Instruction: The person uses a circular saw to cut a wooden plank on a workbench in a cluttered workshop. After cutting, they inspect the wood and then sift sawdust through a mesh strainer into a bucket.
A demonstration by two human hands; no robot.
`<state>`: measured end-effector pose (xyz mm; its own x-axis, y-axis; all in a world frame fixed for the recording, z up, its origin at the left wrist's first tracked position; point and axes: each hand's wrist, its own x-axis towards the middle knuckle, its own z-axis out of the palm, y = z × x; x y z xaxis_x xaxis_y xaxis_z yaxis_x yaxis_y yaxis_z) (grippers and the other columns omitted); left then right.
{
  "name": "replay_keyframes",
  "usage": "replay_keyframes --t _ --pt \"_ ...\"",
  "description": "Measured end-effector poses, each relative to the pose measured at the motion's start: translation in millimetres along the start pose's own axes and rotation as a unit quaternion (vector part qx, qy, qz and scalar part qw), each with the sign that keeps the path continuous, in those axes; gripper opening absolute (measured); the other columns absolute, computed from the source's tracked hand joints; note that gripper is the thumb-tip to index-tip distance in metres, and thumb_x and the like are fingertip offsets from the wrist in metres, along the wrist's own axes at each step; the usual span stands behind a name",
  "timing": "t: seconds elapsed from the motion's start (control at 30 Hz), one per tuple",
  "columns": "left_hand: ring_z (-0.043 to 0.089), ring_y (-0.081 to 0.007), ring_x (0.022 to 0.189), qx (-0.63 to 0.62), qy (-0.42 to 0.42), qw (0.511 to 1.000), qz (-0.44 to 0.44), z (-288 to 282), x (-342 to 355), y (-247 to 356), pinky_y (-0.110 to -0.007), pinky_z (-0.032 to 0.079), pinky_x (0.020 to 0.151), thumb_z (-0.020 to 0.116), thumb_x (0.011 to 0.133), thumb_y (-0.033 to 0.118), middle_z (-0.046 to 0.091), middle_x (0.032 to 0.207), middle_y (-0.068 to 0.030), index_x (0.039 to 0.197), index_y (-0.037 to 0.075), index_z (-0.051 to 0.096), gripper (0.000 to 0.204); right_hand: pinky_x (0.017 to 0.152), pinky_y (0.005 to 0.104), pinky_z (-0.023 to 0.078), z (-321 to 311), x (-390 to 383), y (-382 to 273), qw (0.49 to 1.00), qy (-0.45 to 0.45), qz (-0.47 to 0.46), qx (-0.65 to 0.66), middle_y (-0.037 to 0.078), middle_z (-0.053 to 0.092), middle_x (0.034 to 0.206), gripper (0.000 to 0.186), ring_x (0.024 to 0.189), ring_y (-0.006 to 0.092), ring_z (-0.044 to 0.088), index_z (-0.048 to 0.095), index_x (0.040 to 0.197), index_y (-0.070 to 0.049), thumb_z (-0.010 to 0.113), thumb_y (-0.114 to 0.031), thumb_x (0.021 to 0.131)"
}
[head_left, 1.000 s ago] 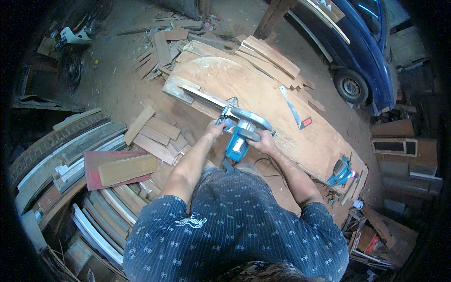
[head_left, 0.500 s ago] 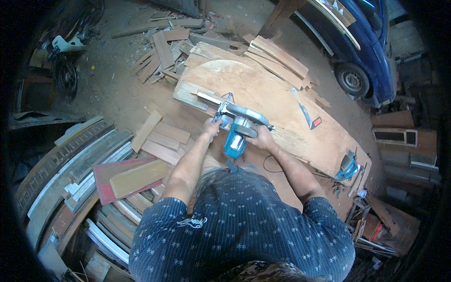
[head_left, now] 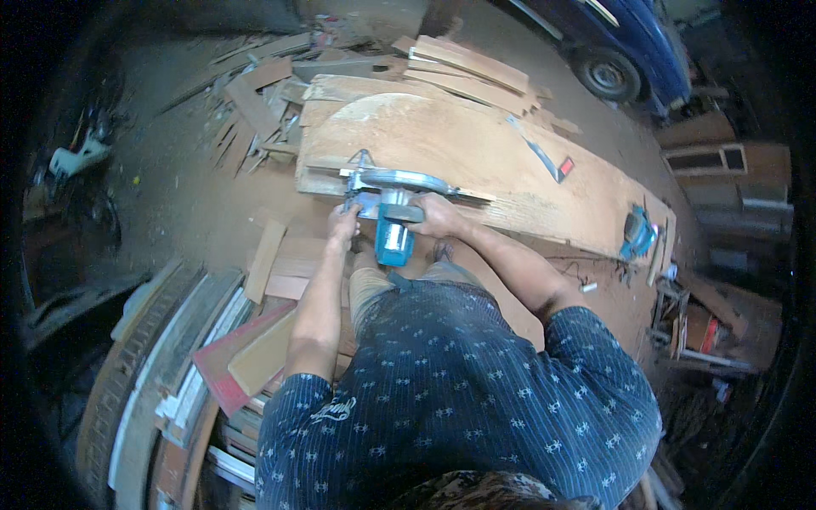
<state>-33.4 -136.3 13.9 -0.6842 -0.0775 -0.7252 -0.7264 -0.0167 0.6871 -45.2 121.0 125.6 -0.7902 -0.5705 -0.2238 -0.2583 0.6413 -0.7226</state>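
Saw (head_left: 393,231) sits at the near edge of the wooden surface (head_left: 476,144), my right hand (head_left: 437,215) gripping its handle (head_left: 403,213), my left hand (head_left: 343,224) closed on its left side; rightward lie a red-handled square (head_left: 539,156) and blue power tool (head_left: 638,233).

The saw (head_left: 393,238) has been advanced leftward along the wood strip (head_left: 473,196), nearer the table's (head_left: 463,140) left end; left hand (head_left: 344,223) and right hand (head_left: 437,215) carried along. More wood strip is exposed behind. View turned; car (head_left: 633,38) displaced upward.

A circular saw (head_left: 393,223) and stacked boards (head_left: 467,64) show a woodworking workshop.
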Motion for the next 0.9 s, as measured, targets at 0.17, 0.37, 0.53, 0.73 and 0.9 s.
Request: replay_keyframes --t 0.17,0.37,0.53,0.73,0.9 --pt "0.052 -0.0078 0.052 -0.015 0.008 1.000 0.008 -10 8 -3 -0.024 0.044 0.041 0.071 0.087 0.027 0.061 0.076 -0.0008 0.105 0.003 0.062 0.031 0.077 0.0459 0.051 -1 8 -6 1.000 0.009 0.004 0.004 0.023 0.068 0.085 0.028 0.083 0.0392 0.066 0.068 0.084 0.000 0.073 -0.024 0.071" --pt "0.052 -0.0075 0.051 -0.011 0.017 1.000 0.000 -37 19 -3 -0.025 0.044 0.040 0.071 0.087 0.027 0.060 0.074 -0.0008 0.106 0.004 0.062 0.031 0.076 0.0469 0.052 19 29 -18 1.000 0.010 0.003 0.005 0.023 0.068 0.087 0.030 0.083 0.0407 0.066 0.068 0.084 -0.001 0.073 -0.027 0.071" --pt "0.050 -0.0068 0.048 -0.039 0.016 0.999 0.012 -67 33 -5 -0.024 0.041 0.039 0.069 0.088 0.028 0.058 0.070 0.0004 0.108 0.006 0.062 0.030 0.077 0.0484 0.052 27 55 -36 1.000 -0.007 0.011 -0.024 0.024 0.068 0.088 0.033 0.084 0.0420 0.066 0.069 0.087 -0.001 0.072 -0.031 0.073" --pt "0.047 -0.0058 0.047 -0.048 0.010 0.999 0.020 -92 43 2 -0.022 0.037 0.039 0.068 0.090 0.030 0.056 0.070 0.0030 0.106 0.009 0.062 0.027 0.077 0.0502 0.052 35 78 -53 1.000 -0.006 0.003 -0.030 0.025 0.068 0.089 0.037 0.085 0.0421 0.066 0.070 0.093 -0.002 0.072 -0.034 0.074" --pt "0.048 -0.0054 0.049 -0.052 0.032 0.998 0.020 -114 59 -6 -0.021 0.037 0.040 0.069 0.089 0.030 0.056 0.073 0.0037 0.105 0.009 0.062 0.027 0.077 0.0497 0.052 38 95 -70 0.999 -0.038 -0.001 -0.009 0.025 0.069 0.089 0.037 0.084 0.0419 0.066 0.070 0.094 -0.002 0.072 -0.034 0.075"
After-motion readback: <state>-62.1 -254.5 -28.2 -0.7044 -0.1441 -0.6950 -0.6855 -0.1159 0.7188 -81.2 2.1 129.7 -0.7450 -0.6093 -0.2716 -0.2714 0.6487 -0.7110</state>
